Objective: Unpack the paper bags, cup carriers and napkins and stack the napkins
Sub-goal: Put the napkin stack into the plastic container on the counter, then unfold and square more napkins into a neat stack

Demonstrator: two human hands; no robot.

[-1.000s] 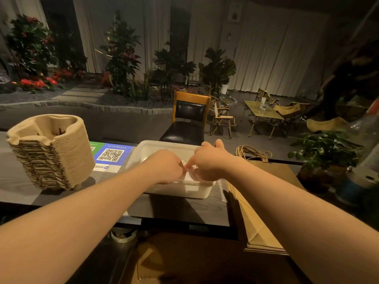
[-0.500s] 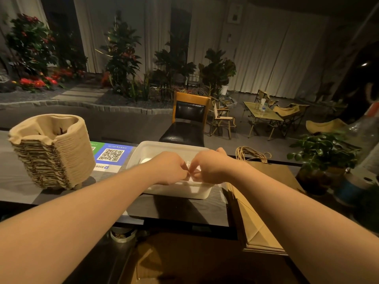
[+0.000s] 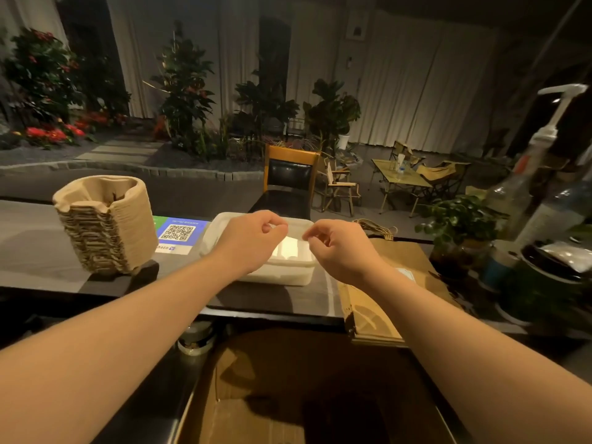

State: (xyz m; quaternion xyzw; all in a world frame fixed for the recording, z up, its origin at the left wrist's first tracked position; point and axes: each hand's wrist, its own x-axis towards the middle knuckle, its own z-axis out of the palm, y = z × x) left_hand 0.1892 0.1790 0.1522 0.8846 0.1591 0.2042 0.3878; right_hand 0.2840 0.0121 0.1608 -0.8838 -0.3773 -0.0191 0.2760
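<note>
Both hands hover over a white plastic tub (image 3: 282,277) of napkins (image 3: 286,248) on the dark tabletop (image 3: 38,270); left hand (image 3: 248,240) and right hand (image 3: 336,248) loosely curled, each grip empty. Ribbed pulp cup carriers (image 3: 105,224) stack left, flat kraft paper bags (image 3: 394,261) right.

Open counter (image 3: 28,251) left of carrier stack (image 3: 105,224); bottles (image 3: 528,193) block right.

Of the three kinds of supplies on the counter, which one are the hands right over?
The white tray of napkins: both hands hover above it. The cup carrier stack stands far left; the flat paper bags lie to the right.
</note>
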